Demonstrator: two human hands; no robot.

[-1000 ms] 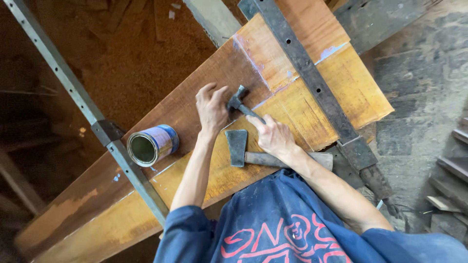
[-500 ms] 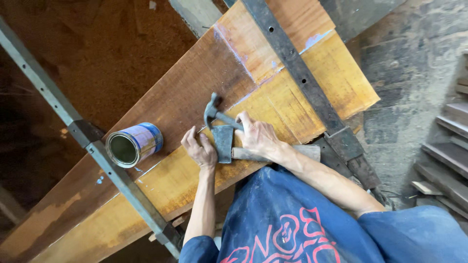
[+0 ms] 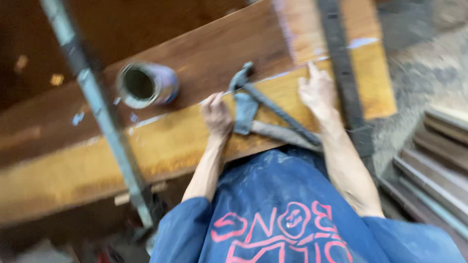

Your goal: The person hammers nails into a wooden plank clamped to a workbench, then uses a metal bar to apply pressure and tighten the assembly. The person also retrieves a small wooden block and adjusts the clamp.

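The view is motion-blurred. My left hand (image 3: 217,116) rests on the glued wooden boards (image 3: 195,141), fingertips at the seam, just left of a hatchet head (image 3: 243,114). A claw hammer (image 3: 242,78) lies across the hatchet, its handle running down to the right. My right hand (image 3: 319,90) lies flat on the lighter board, fingers spread, beside the right bar clamp (image 3: 341,73). Neither hand holds anything.
An open tin can (image 3: 144,85) lies on its side on the dark board. A second bar clamp (image 3: 100,122) crosses the boards on the left. Stacked planks (image 3: 434,160) lie at the right. Wood scraps are on the dark floor behind.
My right hand has left the hammer and moved right onto the light board by the clamp. My left hand stays beside the hatchet head. The camera swung, blurring the view.
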